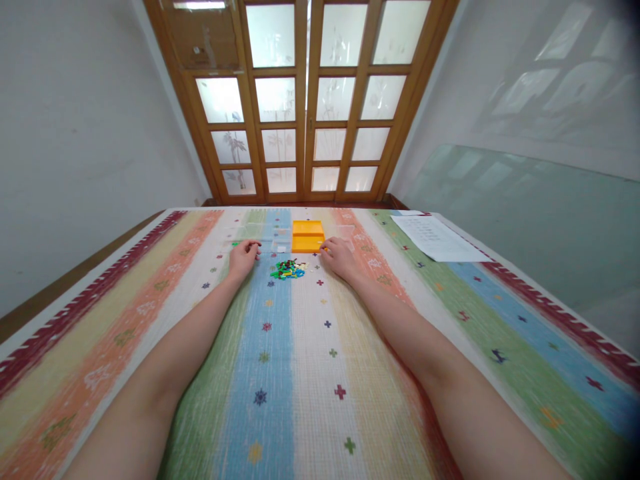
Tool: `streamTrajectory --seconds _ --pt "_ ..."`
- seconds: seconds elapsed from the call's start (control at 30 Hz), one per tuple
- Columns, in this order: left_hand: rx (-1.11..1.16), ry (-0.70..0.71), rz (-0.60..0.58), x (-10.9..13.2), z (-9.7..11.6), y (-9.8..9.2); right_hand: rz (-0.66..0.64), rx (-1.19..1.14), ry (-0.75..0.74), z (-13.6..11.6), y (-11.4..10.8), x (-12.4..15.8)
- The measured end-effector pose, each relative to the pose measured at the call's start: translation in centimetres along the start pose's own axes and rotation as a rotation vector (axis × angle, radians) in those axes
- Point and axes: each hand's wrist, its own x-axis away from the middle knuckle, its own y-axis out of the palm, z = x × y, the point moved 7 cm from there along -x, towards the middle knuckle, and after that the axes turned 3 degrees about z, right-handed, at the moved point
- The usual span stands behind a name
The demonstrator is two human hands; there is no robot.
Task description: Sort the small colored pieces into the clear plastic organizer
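Note:
A small heap of mixed pieces (289,269), green, blue, white, yellow and dark, lies on the striped cloth between my hands. My left hand (244,257) is closed, fingertips together, at the clear plastic tray (276,241); what it pinches, if anything, is too small to name. A bit of green shows beside its knuckles. Behind the heap stands an orange-yellow box (308,228) with two sections. At its front right corner, my right hand (340,257) has its fingers curled together, with a tiny pale bit near the tips; its grip is too small to make out.
The striped tablecloth (267,420) covers a long table. Printed paper sheets (435,237) lie at the far right. A frosted glass panel (530,233) leans along the right wall, and wooden glazed doors (306,127) stand beyond the table.

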Motion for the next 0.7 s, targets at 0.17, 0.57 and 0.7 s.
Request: streamTrajectory --seconds 0.17,0.57,0.7 --pt "0.143 -0.116 0.048 -0.6 -1.6 -0.8 -0.009 -0.003 0.002 0.0 0.0 0.0" --pt "0.226 -0.186 0.086 -0.5 -1.8 -1.2 -0.005 -0.005 0.007 -0.1 -0.1 0.0" --pt "0.224 -0.21 0.083 -0.5 -1.7 -1.2 -0.01 -0.007 0.002 0.0 0.0 0.0"
